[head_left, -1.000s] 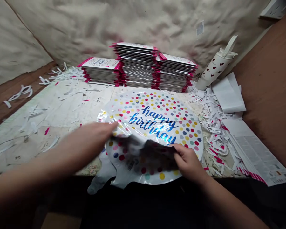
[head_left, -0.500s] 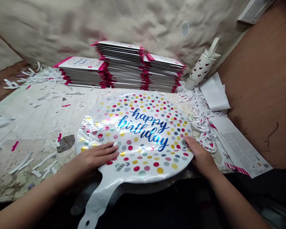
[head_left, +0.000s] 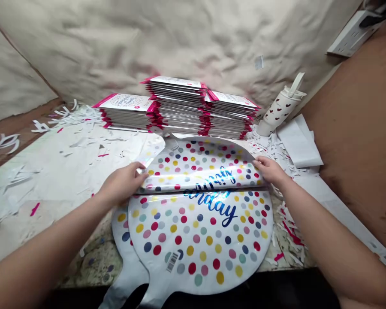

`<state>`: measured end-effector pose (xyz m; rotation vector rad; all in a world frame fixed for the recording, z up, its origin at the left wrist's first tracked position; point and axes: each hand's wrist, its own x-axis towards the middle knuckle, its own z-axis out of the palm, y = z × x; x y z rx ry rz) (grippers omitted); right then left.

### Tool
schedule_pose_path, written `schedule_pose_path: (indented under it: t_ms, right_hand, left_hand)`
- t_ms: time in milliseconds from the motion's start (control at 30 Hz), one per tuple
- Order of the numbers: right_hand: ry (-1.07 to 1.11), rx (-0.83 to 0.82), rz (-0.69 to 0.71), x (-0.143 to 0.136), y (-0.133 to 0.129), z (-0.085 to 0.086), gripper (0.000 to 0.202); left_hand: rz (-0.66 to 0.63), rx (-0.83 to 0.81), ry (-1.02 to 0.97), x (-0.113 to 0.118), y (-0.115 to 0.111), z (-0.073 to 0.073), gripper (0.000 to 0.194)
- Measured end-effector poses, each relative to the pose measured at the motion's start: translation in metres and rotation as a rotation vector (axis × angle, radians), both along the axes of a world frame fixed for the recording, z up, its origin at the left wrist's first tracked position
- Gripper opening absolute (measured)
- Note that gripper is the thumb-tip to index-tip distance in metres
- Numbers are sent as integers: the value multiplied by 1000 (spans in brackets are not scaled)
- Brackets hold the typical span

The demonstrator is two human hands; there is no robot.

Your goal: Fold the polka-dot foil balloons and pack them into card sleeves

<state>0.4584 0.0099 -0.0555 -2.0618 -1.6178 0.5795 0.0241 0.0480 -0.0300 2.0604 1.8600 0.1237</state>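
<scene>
A flat, uninflated foil balloon (head_left: 209, 240) with coloured dots and blue "happy birthday" lettering lies in front of me, its neck towards me. A crease runs across its middle, and the far part is bent up and curled, so some lettering is hidden. My left hand (head_left: 124, 182) is closed on the left edge at the crease, fingertips pinching the foil. On the opposite edge my right hand (head_left: 272, 169) pinches the foil between thumb and fingers. A second dotted balloon (head_left: 120, 227) shows from underneath at the left.
Stacks of flat packets with pink edges (head_left: 180, 111) stand against the covered back wall. A white tumbler with hearts (head_left: 281, 107) is at the right, beside white sheets (head_left: 300, 141). Paper shreds (head_left: 80, 118) litter the table (head_left: 73, 171). A socket strip (head_left: 352, 34) hangs upper right.
Both hands have gone from resting on the flat balloon to pinching its two side edges. The balloon has been bent across its middle, its far part raised. The camera view has shifted.
</scene>
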Motion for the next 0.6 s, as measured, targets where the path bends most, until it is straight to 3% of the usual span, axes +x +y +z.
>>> schedule_pose_path:
  t_ms: [67, 100, 200, 267, 333, 367, 467, 533, 600]
  right_hand:
    - [-64, -15, -23, -4, 22, -2, 25]
    - [-97, -29, -31, -4, 30, -2, 24]
    - [-208, -49, -67, -13, 41, 8, 20]
    - [-285, -3, -92, -35, 38, 16, 28]
    - [-330, 72, -31, -77, 23, 21, 41]
    - [-334, 100, 45, -104, 13, 21, 46]
    - [-282, 142, 512, -172, -23, 11, 58]
    - [-269, 116, 686, -182, -42, 1, 63]
    - [-305, 40, 588, -156, -54, -6, 62]
  left_hand:
    - [-139, 311, 82, 16, -15, -6, 46]
    - [-260, 385, 94, 23, -26, -11, 48]
    - [-526, 264, 131, 30, -55, -27, 55]
    - [-532, 156, 169, 29, -66, -35, 59]
    - [-509, 115, 184, 26, -69, -40, 60]
    - [-503, 111, 187, 26, -69, -41, 60]
    - [-485, 132, 198, 25, -67, -43, 61]
    - [-477, 141, 216, 25, -66, -42, 59]
    - [-476, 120, 228, 26, -66, -40, 59]
